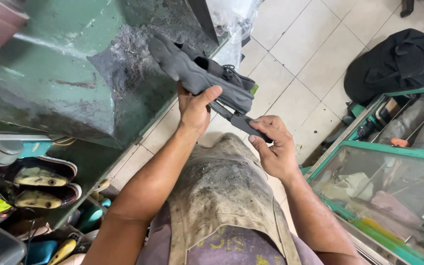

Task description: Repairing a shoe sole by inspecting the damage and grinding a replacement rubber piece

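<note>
Left hand (194,109) grip around grey shoe (199,73); right hand (273,147) grip around knife (244,121).

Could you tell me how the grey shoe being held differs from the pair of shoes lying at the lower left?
The grey shoe is held up by the left hand, sole showing; the pair of shoes lies flat with insoles up. The grey shoe is dark grey all over; the pair has pale insoles and white edging. The right hand holds a dark tool against the grey shoe only.
</note>
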